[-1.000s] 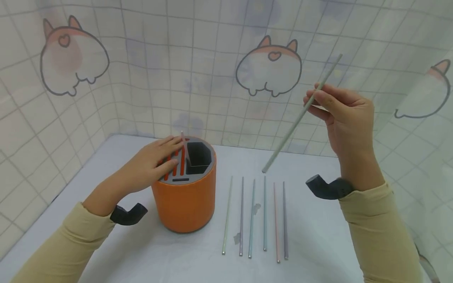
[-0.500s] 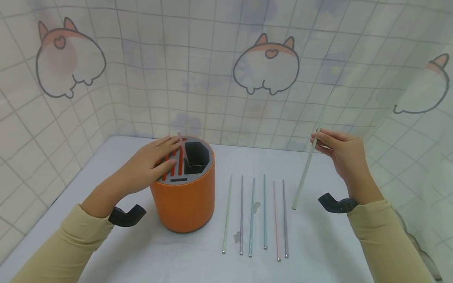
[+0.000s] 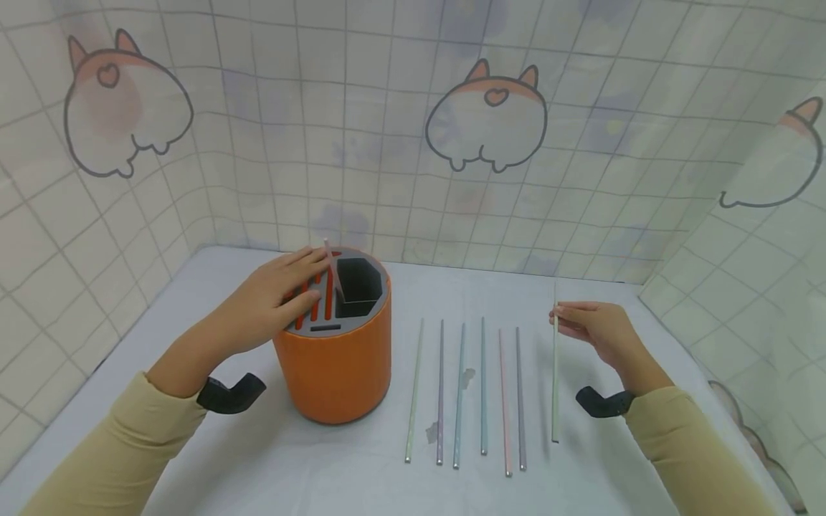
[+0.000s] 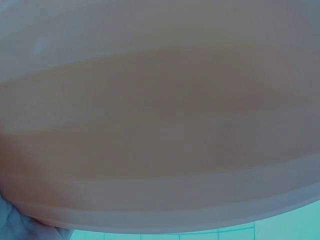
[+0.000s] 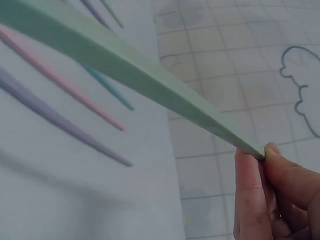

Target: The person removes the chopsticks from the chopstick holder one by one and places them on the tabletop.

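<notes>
Now R hand [image 3: 596,330] pinches pale green stick [image 3: 554,373] near its top end, just right of six sticks [image 3: 464,390] on desk [image 3: 581,473]; L hand [image 3: 274,301] rests flat, fingers straight, on orange holder [image 3: 335,373].

You will find no words, labels, brands or numbers to read anywhere, in any of these views.

A blurred orange surface [image 4: 160,125] fills the left wrist view, nothing else discernible.
</notes>
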The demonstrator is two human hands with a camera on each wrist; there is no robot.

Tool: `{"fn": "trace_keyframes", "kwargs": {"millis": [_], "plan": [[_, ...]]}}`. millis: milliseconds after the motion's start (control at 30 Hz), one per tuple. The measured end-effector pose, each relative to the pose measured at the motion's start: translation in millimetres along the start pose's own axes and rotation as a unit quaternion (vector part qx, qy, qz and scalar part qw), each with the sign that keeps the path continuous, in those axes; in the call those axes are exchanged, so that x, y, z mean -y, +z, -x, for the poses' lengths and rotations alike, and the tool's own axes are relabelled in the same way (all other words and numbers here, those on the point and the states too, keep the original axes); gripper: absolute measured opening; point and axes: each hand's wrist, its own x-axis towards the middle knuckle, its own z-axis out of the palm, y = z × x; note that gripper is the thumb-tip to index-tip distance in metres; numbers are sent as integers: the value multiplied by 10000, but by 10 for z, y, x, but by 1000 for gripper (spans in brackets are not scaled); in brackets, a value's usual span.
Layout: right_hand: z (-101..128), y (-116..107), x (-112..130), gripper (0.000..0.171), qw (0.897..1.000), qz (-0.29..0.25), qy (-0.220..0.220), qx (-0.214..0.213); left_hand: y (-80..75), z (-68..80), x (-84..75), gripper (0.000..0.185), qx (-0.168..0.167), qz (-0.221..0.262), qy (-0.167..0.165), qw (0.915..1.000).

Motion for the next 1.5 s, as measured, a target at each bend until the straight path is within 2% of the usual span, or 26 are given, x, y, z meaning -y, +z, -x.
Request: {"fn": "trace_keyframes", "kwargs": {"millis": [100,167,300,567,800,967,1100,1200,1333,1500], "plan": [[-44,7,-160,39,9988,311,375,-37,5,-1,12,54,1,15,-3,10000],[-69,7,-253,49,9977,397,554,-58,9,-4,19,54,7,25,0,10000],[-108,20,-399,48,9960,446,767,-115,18,-6,26,54,5,29,20,10000],[-147,86,-558,46,9941,615,881,-139,13,0,20,54,-12,5,1,10000],[-129,129,-627,48,9845,1279,1137,-388,22,-2,22,54,6,1,19,10000],[-196,116,-640,41,9749,1799,1178,-578,18,-2,30,54,14,-40,-1,10000],[-221,124,-514,33,9693,2274,641,-675,16,-3,34,55,31,-69,-39,10000],[-164,258,-277,37,9644,2535,91,-747,18,-5,38,54,40,-71,-25,10000],[-51,631,134,46,9633,2551,-504,-670,15,-8,41,54,65,-73,12,10000],[97,1195,617,42,9609,2344,-1450,-261,5,-17,43,54,88,-70,28,9999]]}}
